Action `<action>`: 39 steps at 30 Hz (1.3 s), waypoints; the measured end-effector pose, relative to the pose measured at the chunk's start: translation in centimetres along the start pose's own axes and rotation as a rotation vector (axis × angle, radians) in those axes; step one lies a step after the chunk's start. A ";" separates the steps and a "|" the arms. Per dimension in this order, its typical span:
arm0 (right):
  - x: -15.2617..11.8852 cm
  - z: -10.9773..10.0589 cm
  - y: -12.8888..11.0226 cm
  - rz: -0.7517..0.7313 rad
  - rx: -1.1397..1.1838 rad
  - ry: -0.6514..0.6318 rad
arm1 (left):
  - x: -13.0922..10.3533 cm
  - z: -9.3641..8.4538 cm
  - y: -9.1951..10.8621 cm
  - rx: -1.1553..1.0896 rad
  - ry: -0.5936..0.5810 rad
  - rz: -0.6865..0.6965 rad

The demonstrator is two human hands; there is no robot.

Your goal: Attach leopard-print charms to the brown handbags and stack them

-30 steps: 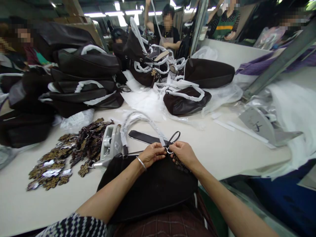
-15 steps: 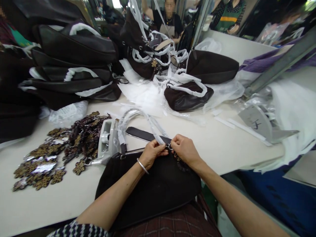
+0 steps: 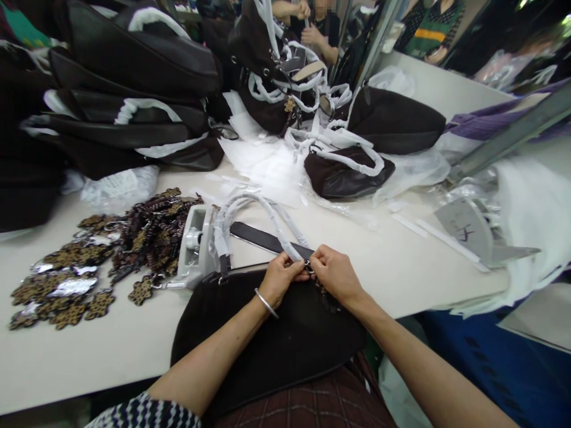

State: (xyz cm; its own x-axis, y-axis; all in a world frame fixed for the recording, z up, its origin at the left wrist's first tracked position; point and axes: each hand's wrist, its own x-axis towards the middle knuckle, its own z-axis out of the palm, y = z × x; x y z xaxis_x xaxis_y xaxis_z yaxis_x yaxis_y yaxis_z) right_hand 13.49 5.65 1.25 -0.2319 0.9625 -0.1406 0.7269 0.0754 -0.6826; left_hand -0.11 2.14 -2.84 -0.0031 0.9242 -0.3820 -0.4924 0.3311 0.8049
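A dark brown handbag (image 3: 267, 345) leans over the table's front edge toward my lap. Its handle (image 3: 279, 223) is wrapped in white and arches up behind the opening. My left hand (image 3: 282, 278) pinches the right base of that handle. Close beside it, my right hand (image 3: 336, 274) is closed at a small metal ring, with a dark bag charm (image 3: 328, 297) hanging below its fingers against the bag. The exact grip on the charm's clasp is hidden by the fingers. Behind both hands lies a dark flat strap (image 3: 259, 239).
Left of the bag, a pale grey plastic holder (image 3: 194, 246) stands beside a heap of leopard-print flower charms (image 3: 149, 232). Stacked dark bags (image 3: 143, 65) rise at the back left. More wrapped bags (image 3: 348, 172) and white sheets (image 3: 263, 163) lie behind. Co-workers (image 3: 319, 35) are beyond.
Both hands stay together at the handle's right base, with only slight finger movement. The view has shifted a little. A co-worker at the back has brought their hands together in front.
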 end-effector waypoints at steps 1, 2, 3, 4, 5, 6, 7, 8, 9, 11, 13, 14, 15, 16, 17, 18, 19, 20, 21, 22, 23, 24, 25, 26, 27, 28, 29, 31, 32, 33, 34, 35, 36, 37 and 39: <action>0.1 0.0 0.0 0.008 0.005 -0.023 | 0.0 0.0 -0.1 0.000 -0.010 0.008; 0.2 0.0 0.1 0.020 0.011 -0.053 | 0.1 -0.1 -0.2 -0.001 -0.020 0.016; 0.4 -0.2 0.2 0.038 0.024 -0.093 | 0.1 -0.2 -0.3 0.001 -0.028 0.022; 0.7 -0.4 0.2 0.059 0.042 -0.135 | 0.1 -0.3 -0.4 0.002 -0.034 0.027; 1.0 -0.6 0.3 0.078 0.059 -0.174 | 0.2 -0.4 -0.5 0.003 -0.038 0.028; 1.3 -0.9 0.4 0.093 0.072 -0.207 | 0.2 -0.4 -0.6 0.005 -0.038 0.026; 1.6 -1.3 0.4 0.102 0.079 -0.233 | 0.2 -0.5 -0.6 0.006 -0.037 0.025; 1.9 -1.6 0.4 0.104 0.078 -0.242 | 0.2 -0.5 -0.5 0.004 -0.035 0.024; 2.0 -1.8 0.3 0.101 0.074 -0.237 | 0.1 -0.5 -0.5 -0.003 -0.034 0.024; 2.0 -1.9 -0.1 0.080 0.076 -0.183 | 0.0 -0.4 -0.2 -0.016 -0.039 0.022; 1.7 -1.5 -0.5 0.023 0.078 -0.074 | -0.1 -0.3 0.2 -0.019 -0.044 0.019; 1.4 -1.2 -0.7 -0.014 0.070 -0.010 | -0.2 -0.2 0.3 -0.014 -0.042 0.017; 1.1 -0.9 -0.8 -0.049 0.056 0.052 | -0.3 -0.1 0.4 -0.007 -0.042 0.019; 0.8 -0.6 -0.9 -0.078 0.041 0.104 | -0.3 -0.1 0.5 -0.001 -0.043 0.025; 0.7 -0.5 -0.9 -0.096 0.030 0.133 | -0.3 0.0 0.5 0.007 -0.049 0.034; 0.7 -0.5 -0.9 -0.101 0.024 0.139 | -0.3 0.0 0.5 0.015 -0.055 0.044; 0.7 -0.7 -0.9 -0.092 0.023 0.114 | -0.3 0.0 0.5 0.023 -0.062 0.054; 1.0 -1.1 -0.8 -0.066 0.019 0.061 | -0.3 0.0 0.4 0.032 -0.065 0.062; 1.3 -1.6 -0.8 -0.028 0.006 -0.017 | -0.2 -0.1 0.3 0.040 -0.061 0.067; 1.7 -2.1 -0.8 0.015 -0.021 -0.108 | -0.2 -0.1 0.3 0.047 -0.051 0.069; 2.2 -2.8 -0.9 0.053 -0.055 -0.201 | -0.1 -0.2 0.3 0.053 -0.039 0.073; 2.6 -3.4 -1.0 0.082 -0.089 -0.289 | 0.0 -0.2 0.3 0.059 -0.032 0.078; 3.1 -3.9 -1.2 0.100 -0.115 -0.362 | 0.0 -0.3 0.4 0.065 -0.028 0.085; 3.4 -4.4 -1.4 0.107 -0.134 -0.414 | 0.0 -0.3 0.5 0.070 -0.027 0.094; 3.8 -4.7 -1.6 0.105 -0.144 -0.451 | 0.0 -0.3 0.6 0.073 -0.030 0.104; 4.1 -4.9 -1.8 0.108 -0.135 -0.479 | 0.0 -0.3 0.7 0.073 -0.036 0.113; 4.3 -4.9 -2.0 0.122 -0.115 -0.501 | -0.1 -0.3 0.9 0.073 -0.042 0.121; 4.6 -4.9 -2.2 0.170 -0.061 -0.525 | -0.2 -0.3 1.1 0.068 -0.052 0.129; 4.7 -4.8 -2.3 0.202 -0.033 -0.530 | -0.2 -0.3 1.2 0.065 -0.056 0.128; 4.6 -4.7 -2.4 0.227 -0.015 -0.526 | -0.3 -0.4 1.3 0.062 -0.060 0.123; 4.4 -4.6 -2.6 0.249 0.014 -0.516 | -0.3 -0.4 1.4 0.060 -0.066 0.113; 4.0 -4.6 -2.7 0.275 0.073 -0.511 | -0.3 -0.5 1.5 0.058 -0.071 0.103; 3.5 -4.5 -2.8 0.315 0.177 -0.516 | -0.3 -0.6 1.6 0.057 -0.080 0.093; 2.8 -4.5 -3.0 0.364 0.321 -0.524 | -0.2 -0.7 1.8 0.060 -0.087 0.090; 1.2 -4.3 -3.1 0.464 0.647 -0.532 | -0.3 -0.9 2.1 0.082 -0.102 0.105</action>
State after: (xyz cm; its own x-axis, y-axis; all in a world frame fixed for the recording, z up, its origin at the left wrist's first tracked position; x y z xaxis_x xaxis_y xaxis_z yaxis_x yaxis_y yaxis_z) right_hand 13.70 7.71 6.30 -0.3897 0.6035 -0.6956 0.3593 -0.5958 -0.7182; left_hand -1.92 2.43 -1.46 0.0392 0.9677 -0.2492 -0.4213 0.2421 0.8740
